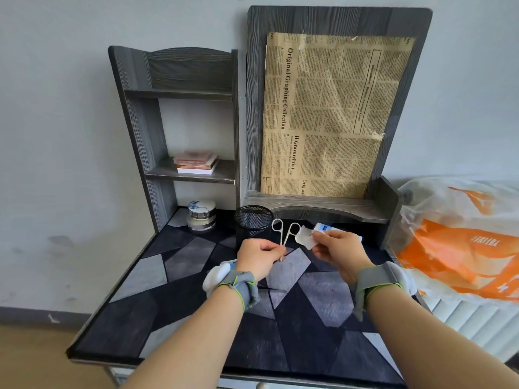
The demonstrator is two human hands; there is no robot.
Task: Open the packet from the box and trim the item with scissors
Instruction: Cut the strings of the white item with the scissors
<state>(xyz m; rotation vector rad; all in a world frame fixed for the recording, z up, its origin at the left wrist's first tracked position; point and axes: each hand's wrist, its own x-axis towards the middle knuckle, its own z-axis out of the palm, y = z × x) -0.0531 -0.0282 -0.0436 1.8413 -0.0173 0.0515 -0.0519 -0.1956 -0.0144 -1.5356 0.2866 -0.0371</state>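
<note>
Brown newsprint-style paper is fixed to the tall grey back panel, turned sideways so its lines run top to bottom; the legible headings read "Original Graphing Collection" and "H.GravurePrint", the smaller print being too fine to read. Below it, the white and blue box lies on the patterned dark mat under the low shelf, partly hidden by the right hand; its printing cannot be read. The right hand's thumb and fingers pinch a small pale packet by its right edge, holding it above the mat, its flat face turned toward the camera. The left hand is curled, its fingertips pinching the metal scissors near the blades; the scissors' long axis runs nearly upright, ring handles pointing away from the person toward the black mesh cup, blade tip pointing back toward the wrist. Scissors and packet sit just beside each other, not touching. Both wrists carry grey bands. An orange and white plastic bag at right bears lettering too blurred to read. Pink boxes are stacked on the shelf at left.
</note>
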